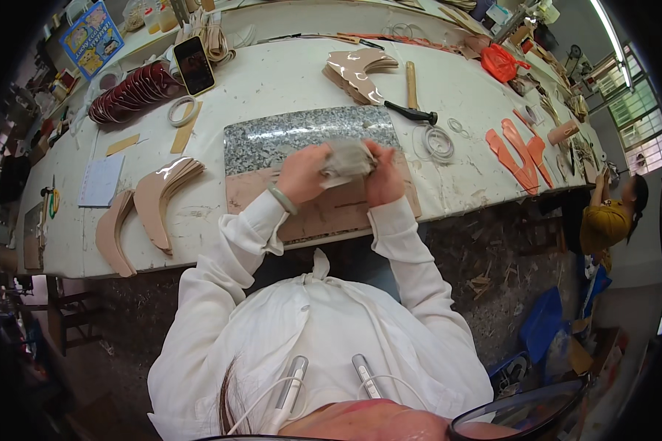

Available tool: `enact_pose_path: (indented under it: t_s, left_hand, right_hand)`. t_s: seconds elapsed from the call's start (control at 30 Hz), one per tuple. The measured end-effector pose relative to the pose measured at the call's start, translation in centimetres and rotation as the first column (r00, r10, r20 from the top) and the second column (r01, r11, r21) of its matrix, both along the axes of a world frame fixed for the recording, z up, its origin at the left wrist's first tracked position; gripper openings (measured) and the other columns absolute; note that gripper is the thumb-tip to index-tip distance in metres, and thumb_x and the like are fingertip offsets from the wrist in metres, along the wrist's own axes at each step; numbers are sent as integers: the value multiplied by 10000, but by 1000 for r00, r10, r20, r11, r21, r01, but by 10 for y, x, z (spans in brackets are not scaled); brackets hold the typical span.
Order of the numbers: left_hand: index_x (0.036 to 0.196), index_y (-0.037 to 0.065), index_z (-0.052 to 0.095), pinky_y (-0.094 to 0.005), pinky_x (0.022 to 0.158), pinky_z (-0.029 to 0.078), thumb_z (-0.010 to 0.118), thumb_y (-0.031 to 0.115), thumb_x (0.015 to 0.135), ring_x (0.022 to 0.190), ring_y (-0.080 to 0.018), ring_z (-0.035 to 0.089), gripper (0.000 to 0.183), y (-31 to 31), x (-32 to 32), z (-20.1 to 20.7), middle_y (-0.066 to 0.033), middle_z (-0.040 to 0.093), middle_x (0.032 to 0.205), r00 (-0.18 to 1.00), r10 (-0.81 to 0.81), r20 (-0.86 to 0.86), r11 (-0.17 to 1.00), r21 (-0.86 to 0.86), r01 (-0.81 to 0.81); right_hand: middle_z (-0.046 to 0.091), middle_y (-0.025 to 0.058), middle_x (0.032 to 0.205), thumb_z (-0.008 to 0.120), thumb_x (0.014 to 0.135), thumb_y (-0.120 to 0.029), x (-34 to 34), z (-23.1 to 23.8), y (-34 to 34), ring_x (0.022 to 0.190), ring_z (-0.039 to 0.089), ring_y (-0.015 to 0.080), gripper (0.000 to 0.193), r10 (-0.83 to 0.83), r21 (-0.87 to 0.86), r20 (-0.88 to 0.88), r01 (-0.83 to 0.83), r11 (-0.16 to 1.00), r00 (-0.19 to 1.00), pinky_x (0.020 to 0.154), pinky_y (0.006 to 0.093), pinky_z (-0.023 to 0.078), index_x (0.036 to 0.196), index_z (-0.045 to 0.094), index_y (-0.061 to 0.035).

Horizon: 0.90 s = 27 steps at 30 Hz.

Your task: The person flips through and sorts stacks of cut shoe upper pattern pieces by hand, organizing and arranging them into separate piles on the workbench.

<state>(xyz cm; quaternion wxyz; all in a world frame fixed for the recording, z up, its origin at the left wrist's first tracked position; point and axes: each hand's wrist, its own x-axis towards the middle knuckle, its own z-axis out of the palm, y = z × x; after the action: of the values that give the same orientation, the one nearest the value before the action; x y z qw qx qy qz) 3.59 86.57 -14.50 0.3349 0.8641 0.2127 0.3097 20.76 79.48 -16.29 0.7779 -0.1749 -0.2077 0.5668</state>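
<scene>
Both hands are over the middle of the workbench, in front of my body. A small greyish, blurred bundle, perhaps cloth or thin layered pieces, is between them; its exact kind does not show. My left hand, with a pale bangle at the wrist, is closed on its left side. The fingers of my right hand pinch its right edge. Beneath the hands lie a speckled grey stone slab and, nearer to me, a pinkish-beige board with dark marks.
Stacks of curved beige pieces lie left, another stack far. Beside that are a hammer and a black-handled tool. A phone leans far left; orange-pink cut pieces lie right. Another person is at far right.
</scene>
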Motion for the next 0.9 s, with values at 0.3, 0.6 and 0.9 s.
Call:
enact_pose_path:
  t_s: [0.3,0.6,0.9]
  left_hand:
    - [1173,-2,569,-308,818,496,688,317,818,898,-211,637,492,-11,-29,35,-111,616,1168,954,96,285,995,-38,-89]
    - [1179,-37,544,-284,793,504,613,292,866,904,-222,646,459,-22,-73,32,-132,628,1086,803,-53,593,14,-804,595]
    - [1191,-45,531,-252,742,515,606,181,886,907,-204,647,388,-43,-48,37,-122,641,1048,751,513,416,275,-908,315]
  right_hand:
    - [617,130,1034,606,785,125,0,49,1,895,617,196,392,145,91,602,-248,964,785,781,255,506,1160,525,47]
    - [632,80,1008,675,726,-6,21,135,37,856,553,136,448,481,-396,875,-489,778,57,766,247,443,1161,574,34]
    - [586,178,1188,767,688,-166,-42,86,17,1021,560,308,576,-428,436,855,-41,899,-293,887,351,459,1192,569,30]
